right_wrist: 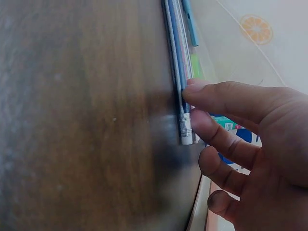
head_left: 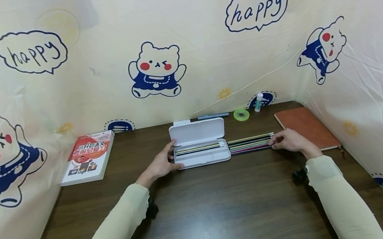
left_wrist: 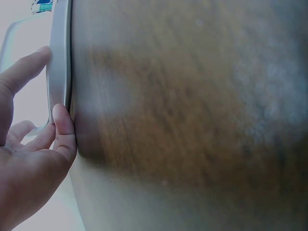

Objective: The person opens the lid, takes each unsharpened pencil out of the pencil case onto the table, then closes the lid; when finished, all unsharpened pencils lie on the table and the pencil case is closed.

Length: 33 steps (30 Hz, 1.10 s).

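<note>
A white pencil case (head_left: 197, 132) lies on the table with its lid raised at the back. A few striped pencils (head_left: 195, 149) rest in its rear part. My left hand (head_left: 159, 164) holds the case by its left end, thumb at the front edge and fingers toward the back; the left wrist view shows this grip on the case wall (left_wrist: 58, 72). Right of the case lies a row of several coloured pencils (head_left: 250, 144), touching or nearly touching it. My right hand (head_left: 293, 140) pinches their right ends between thumb and forefinger, close to a white eraser tip (right_wrist: 186, 139).
Behind the case are a blue pen (head_left: 213, 116), a green tape roll (head_left: 241, 115) and a glue stick (head_left: 258, 102). A brown notebook (head_left: 306, 127) lies at the right, and a thick book (head_left: 88, 158) at the left. Printed cloth (head_left: 198, 12) encloses the table's back and sides.
</note>
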### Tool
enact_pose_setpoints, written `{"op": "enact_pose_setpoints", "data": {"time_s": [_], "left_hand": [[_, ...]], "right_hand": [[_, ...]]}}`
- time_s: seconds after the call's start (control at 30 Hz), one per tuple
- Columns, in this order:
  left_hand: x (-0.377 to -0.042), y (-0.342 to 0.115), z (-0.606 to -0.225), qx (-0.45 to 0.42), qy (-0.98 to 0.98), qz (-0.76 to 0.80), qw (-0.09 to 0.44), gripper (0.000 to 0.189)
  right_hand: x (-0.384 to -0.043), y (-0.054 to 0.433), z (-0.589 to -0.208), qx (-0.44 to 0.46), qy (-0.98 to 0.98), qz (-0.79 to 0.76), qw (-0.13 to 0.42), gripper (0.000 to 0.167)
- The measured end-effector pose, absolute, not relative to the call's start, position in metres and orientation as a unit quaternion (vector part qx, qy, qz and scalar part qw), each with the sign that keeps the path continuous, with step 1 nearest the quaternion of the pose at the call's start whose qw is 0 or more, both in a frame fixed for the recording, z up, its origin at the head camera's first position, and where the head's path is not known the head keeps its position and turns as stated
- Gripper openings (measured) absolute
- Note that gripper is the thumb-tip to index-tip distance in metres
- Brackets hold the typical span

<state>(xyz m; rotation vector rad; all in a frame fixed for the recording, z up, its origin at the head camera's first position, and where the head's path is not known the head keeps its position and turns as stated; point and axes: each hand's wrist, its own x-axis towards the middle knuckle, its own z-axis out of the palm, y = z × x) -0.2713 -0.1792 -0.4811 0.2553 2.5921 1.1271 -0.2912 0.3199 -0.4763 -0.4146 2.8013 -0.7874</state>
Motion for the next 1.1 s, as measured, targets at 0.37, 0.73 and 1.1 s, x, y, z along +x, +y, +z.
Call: {"op": "enact_pose_setpoints", "data": {"time_s": [0.37,0.73,1.1], "left_hand": [[-0.272,-0.179,-0.482,0.086,0.904,0.392,0.149,0.104],[-0.271,-0.180,-0.482,0.089,0.903,0.393,0.150,0.104],[-0.270,-0.180,-0.481,0.086,0.901,0.398,0.150,0.104]], "right_hand": [[-0.293,0.300,-0.461,-0.140,0.935,-0.313,0.095,0.018],[-0.302,0.257,-0.454,-0.167,0.922,-0.337,0.093,0.025],[-0.310,0.206,-0.456,-0.200,0.915,-0.338,0.097,0.024]]}}
